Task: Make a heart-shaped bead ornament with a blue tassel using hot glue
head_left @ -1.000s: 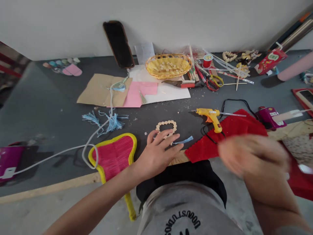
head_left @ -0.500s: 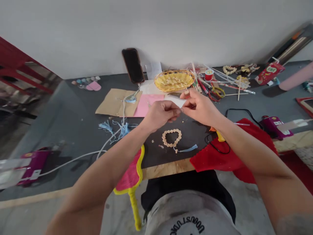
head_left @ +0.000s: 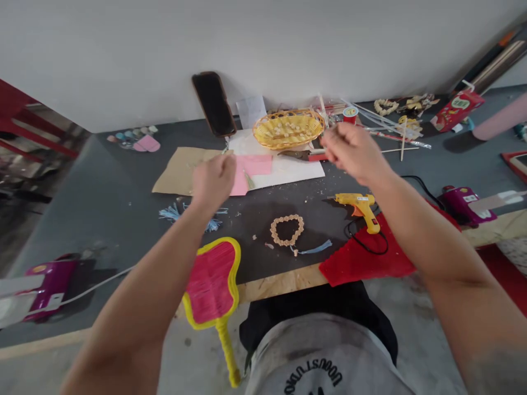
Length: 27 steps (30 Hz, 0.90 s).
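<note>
We've pulled our hands apart since the mid-frame pinch. L hand (head_left: 214, 178) fisted by pink paper (head_left: 258, 163); R hand (head_left: 353, 152) blurred upper right, can't tell grip.

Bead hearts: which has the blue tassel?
The near bead heart, between the pink fan and the yellow glue gun; blue tassel at its point. The far bead heart, by the wall, shows none.

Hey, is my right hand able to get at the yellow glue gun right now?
Probably yes. The right hand hovers just beyond the glue gun, which lies uncovered on the table; nothing stands between them. Its grip is too blurred to read.
</note>
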Tool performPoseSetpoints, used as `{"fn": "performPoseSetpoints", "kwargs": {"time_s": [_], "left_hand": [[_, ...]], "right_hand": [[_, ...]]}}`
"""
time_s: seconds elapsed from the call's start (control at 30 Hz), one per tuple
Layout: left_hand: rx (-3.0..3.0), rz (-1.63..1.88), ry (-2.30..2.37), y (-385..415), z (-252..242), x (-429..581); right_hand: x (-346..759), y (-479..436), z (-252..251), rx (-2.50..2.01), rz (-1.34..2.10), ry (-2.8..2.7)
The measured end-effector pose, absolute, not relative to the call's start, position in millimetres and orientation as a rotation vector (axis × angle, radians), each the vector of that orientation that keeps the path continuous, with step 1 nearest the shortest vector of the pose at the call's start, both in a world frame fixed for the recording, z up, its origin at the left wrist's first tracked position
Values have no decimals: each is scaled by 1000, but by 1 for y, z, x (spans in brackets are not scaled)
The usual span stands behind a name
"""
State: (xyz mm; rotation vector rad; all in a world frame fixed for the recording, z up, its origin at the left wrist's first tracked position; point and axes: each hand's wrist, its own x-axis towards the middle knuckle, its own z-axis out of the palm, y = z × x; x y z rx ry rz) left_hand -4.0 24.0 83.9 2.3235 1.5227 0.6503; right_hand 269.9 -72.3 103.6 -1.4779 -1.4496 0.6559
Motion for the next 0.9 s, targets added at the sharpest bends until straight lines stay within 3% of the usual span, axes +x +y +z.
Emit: {"fn": "performPoseSetpoints", "kwargs": {"time_s": [0.2,0.37,0.5,0.67,0.9], "left_hand": [[2119,639,2003,61,86,-81],[2447,380,1938,52,83,-100],[2674,375,1792,25,72,-60],[2831,423,1267,-7,50,19],[2695,170,927,-28,24,85]], "right_hand": [[320,-102,90,-1819,364,-1620],[315,-169,74,-2273,3,-1824],[307,-204,55,-2588,262,-1649],[304,-204,33,-2644,380,-1485],[310,-209,26,-2217,643,-959]]}}
